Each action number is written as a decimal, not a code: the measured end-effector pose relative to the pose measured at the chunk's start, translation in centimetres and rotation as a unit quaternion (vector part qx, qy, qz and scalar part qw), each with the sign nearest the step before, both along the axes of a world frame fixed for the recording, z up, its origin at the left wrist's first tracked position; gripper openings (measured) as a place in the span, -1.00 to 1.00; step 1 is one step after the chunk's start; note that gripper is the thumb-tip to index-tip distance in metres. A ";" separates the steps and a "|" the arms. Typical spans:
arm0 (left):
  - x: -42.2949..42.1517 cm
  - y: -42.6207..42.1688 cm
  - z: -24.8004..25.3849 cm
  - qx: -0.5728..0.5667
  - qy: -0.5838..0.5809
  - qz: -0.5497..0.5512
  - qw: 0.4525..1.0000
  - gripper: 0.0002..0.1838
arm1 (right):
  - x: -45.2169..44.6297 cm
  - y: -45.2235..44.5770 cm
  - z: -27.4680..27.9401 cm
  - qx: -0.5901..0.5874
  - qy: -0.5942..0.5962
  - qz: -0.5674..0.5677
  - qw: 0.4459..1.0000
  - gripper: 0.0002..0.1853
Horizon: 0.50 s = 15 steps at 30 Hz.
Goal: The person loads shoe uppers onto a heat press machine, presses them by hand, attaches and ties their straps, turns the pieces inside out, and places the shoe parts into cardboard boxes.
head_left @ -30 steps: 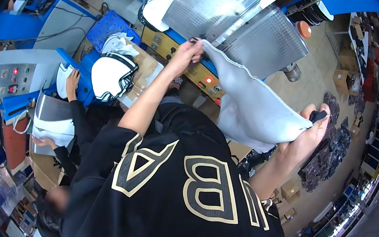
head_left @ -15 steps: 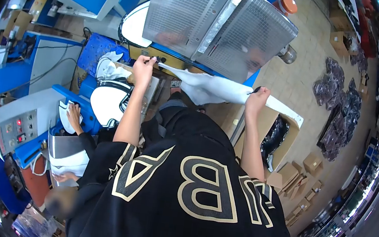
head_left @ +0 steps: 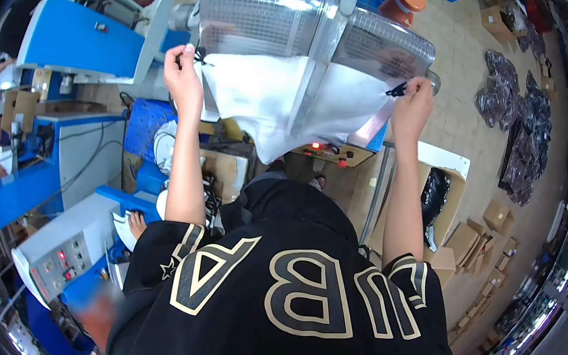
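A white cloth (head_left: pixel 251 99) is stretched between my two hands, its lower edge sagging to a point in the middle. Black cord ties (head_left: pixel 397 89) show at its right upper corner, and similar black cords hang at the left one. My left hand (head_left: pixel 183 76) is closed on the left corner. At the other end, my right hand (head_left: pixel 414 108) pinches the right corner by the ties. The cloth overlaps the lower part of a silvery grid-patterned machine cover (head_left: pixel 261 18); whether it touches the cover I cannot tell.
Below the cloth is a yellow machine panel (head_left: pixel 331 152) with a red light. An orange-lidded container (head_left: pixel 403 5) stands behind the cover. To the right are an open carton (head_left: pixel 456 172) and dark plastic-wrapped bundles (head_left: pixel 510 127). A co-worker's hand (head_left: pixel 136 223) is at a machine on the left.
Both my hands have moved up and apart, carrying the cloth from in front of the machine to over its cover. The cloth is spread wider. The head view has shifted.
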<state>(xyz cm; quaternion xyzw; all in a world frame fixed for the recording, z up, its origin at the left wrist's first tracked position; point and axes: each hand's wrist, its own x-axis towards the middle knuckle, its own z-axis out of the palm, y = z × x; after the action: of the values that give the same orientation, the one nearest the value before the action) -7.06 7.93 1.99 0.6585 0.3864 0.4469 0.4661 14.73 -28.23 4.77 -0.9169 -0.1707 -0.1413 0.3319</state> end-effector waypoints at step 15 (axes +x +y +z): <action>18.9 1.8 5.9 0.300 0.143 0.009 0.943 -0.81 | 24.9 3.4 0.2 -0.246 0.242 0.082 0.935 -0.60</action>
<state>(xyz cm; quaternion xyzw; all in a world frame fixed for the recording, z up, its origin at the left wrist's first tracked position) 11.79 9.71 7.92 0.8211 0.3028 0.4481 0.1825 39.67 -24.86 5.01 -0.9592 -0.1891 0.1586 0.1381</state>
